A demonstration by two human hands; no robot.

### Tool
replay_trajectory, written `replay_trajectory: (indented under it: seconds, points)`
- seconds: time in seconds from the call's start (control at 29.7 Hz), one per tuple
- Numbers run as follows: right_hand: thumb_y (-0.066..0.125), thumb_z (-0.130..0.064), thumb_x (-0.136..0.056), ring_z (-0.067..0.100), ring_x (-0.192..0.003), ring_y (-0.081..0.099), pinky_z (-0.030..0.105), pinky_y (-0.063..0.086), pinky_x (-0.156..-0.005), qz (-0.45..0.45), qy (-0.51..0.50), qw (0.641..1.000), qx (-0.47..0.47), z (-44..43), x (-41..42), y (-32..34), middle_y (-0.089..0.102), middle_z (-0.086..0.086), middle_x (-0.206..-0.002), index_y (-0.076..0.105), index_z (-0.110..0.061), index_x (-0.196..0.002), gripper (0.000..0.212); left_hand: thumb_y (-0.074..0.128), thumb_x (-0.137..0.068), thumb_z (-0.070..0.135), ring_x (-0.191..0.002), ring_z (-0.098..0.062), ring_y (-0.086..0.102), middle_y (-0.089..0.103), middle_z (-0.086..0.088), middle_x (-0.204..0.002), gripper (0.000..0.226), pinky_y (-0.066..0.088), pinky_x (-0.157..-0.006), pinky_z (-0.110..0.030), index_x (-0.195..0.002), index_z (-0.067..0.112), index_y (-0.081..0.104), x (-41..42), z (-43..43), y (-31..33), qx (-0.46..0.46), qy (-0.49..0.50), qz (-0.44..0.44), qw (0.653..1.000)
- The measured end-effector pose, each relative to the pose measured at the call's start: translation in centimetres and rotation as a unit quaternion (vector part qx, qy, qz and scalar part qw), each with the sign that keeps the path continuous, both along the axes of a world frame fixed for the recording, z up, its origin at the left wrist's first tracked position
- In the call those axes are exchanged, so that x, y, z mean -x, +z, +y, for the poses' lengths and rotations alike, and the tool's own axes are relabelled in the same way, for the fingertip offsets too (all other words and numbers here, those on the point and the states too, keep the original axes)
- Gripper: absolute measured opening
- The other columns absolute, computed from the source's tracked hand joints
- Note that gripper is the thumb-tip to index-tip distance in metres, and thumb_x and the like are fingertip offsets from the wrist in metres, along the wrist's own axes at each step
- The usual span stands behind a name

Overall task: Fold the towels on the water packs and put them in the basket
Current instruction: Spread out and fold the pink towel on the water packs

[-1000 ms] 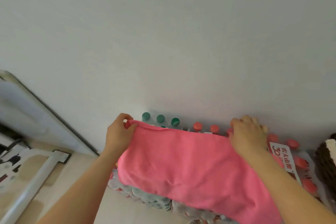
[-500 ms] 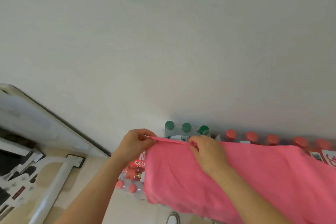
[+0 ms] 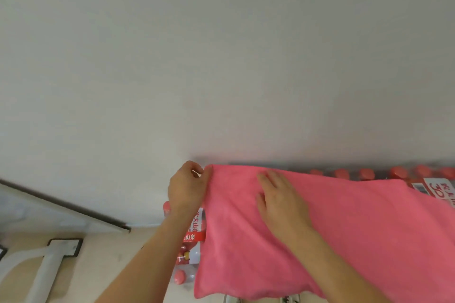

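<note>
Now the left hand [image 3: 187, 187] pinches a corner of the pink towel [image 3: 344, 241] at lower centre, the right hand [image 3: 280, 202] lies flat on it atop the water packs [image 3: 396, 172]; smoothing too hard could drag the overhanging cloth off.

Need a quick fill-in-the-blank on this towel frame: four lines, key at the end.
1. The towel draped over the water packs is ____ in colour.
2. The left hand pinches the towel at its far-left ____.
3. The right hand lies ____ on the towel, fingers straight, gripping nothing.
4. The bottle caps showing past the towel's far edge are ____.

Missing words: pink; corner; flat; red.
</note>
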State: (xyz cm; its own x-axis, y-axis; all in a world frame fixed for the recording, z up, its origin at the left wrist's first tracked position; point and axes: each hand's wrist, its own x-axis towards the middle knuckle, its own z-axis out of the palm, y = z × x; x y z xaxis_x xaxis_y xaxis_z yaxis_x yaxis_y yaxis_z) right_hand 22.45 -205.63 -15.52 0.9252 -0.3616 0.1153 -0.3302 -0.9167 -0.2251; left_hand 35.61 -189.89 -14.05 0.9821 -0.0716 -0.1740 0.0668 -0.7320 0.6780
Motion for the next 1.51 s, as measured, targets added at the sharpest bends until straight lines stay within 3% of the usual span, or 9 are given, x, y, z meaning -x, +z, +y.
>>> replay_trajectory:
  seconds: [0.17,0.34,0.47,0.71,0.88,1.14,1.31,1.41,1.51]
  points:
    - [0.040,-0.026,-0.078,0.024,-0.118,0.059,0.041,0.052,-0.089,0.113,0.010,0.994,0.005,1.3,0.6,-0.7,0.063,0.010,-0.126,0.062,-0.012,-0.126,0.054,0.057,-0.084,0.029,-0.097,-0.013,0.056,0.064,0.005,-0.106,0.023,0.047,-0.078,-0.024,-0.103,0.020,0.066,3.0,0.2,-0.9,-0.033,-0.270,-0.237,0.933]
    - [0.019,-0.042,-0.084,0.019,-0.142,0.029,0.049,0.030,-0.109,0.127,0.053,0.989,-0.060,0.3,1.3,1.1,0.034,0.002,-0.154,0.039,-0.026,-0.144,0.066,0.036,-0.093,0.041,-0.137,-0.023,0.039,0.043,-0.008,-0.147,0.057,0.041,-0.105,-0.045,-0.140,0.011,0.045,5.2,-0.4,-3.1,-0.164,-0.410,-0.201,0.875]
    - [0.007,-0.051,-0.077,0.014,-0.146,0.016,0.047,0.020,-0.112,0.091,-0.039,0.989,-0.109,-1.4,4.8,3.5,0.023,-0.005,-0.158,0.027,-0.033,-0.148,0.076,0.034,-0.089,0.039,-0.127,-0.025,0.051,0.051,-0.010,-0.140,0.059,0.047,-0.096,-0.049,-0.133,0.006,0.052,5.4,-0.6,-2.4,-0.226,-0.411,-0.218,0.856]
    - [0.051,-0.029,-0.093,0.029,-0.125,0.047,0.049,0.041,-0.099,-0.029,-0.335,0.937,-0.101,-9.1,16.2,5.1,0.053,0.007,-0.136,0.052,-0.016,-0.132,0.040,0.034,-0.064,0.015,-0.090,-0.037,0.064,0.065,-0.018,-0.102,0.052,0.054,-0.065,-0.042,-0.101,-0.001,0.065,6.1,-4.0,0.0,-0.278,-0.424,-0.257,0.823]
    - [0.045,-0.035,-0.095,0.032,-0.127,0.043,0.051,0.040,-0.100,-0.011,-0.447,0.883,-0.145,-14.6,20.2,4.6,0.049,0.011,-0.138,0.041,-0.012,-0.140,0.050,0.034,-0.066,0.024,-0.100,-0.028,0.064,0.066,-0.011,-0.113,0.054,0.052,-0.086,-0.033,-0.107,0.013,0.068,10.9,-12.2,2.3,-0.133,-0.510,-0.264,0.808]
    - [0.052,-0.043,-0.091,0.025,-0.102,0.053,0.044,0.048,-0.087,0.027,-0.458,0.875,-0.155,-20.2,20.7,3.0,0.056,0.007,-0.109,0.059,-0.016,-0.109,0.033,0.040,-0.081,0.023,-0.096,-0.025,0.063,0.068,-0.006,-0.108,0.039,0.038,-0.088,-0.026,-0.102,0.009,0.069,18.1,-25.6,3.5,0.013,-0.575,-0.184,0.797]
    - [0.066,-0.020,-0.082,0.022,-0.076,0.053,0.035,0.042,-0.065,-0.081,-0.356,0.914,-0.178,-21.5,20.2,2.8,0.052,-0.001,-0.079,0.046,-0.022,-0.068,0.024,0.057,-0.081,0.006,-0.101,-0.021,0.060,0.065,-0.002,-0.115,0.036,0.036,-0.084,-0.017,-0.114,0.013,0.066,19.9,-31.4,4.7,0.044,-0.585,-0.135,0.799]
    - [0.068,-0.012,-0.079,0.013,-0.067,0.050,0.030,0.036,-0.059,-0.174,-0.278,0.924,-0.194,-22.2,20.6,3.5,0.054,-0.009,-0.073,0.060,-0.017,-0.079,0.009,0.061,-0.084,0.011,-0.106,-0.014,0.056,0.060,0.004,-0.123,0.048,0.040,-0.090,-0.022,-0.130,0.025,0.055,20.0,-32.7,5.4,0.014,-0.632,-0.095,0.769]
    - [0.063,-0.019,-0.087,0.004,-0.070,0.058,0.023,0.043,-0.062,-0.225,-0.251,0.903,-0.266,-22.9,21.1,4.5,0.065,-0.013,-0.081,0.064,-0.022,-0.091,0.005,0.062,-0.086,0.017,-0.077,-0.011,0.057,0.063,0.009,-0.084,0.022,0.042,-0.071,-0.024,-0.105,0.027,0.067,19.6,-33.3,6.2,0.018,-0.623,-0.092,0.777]
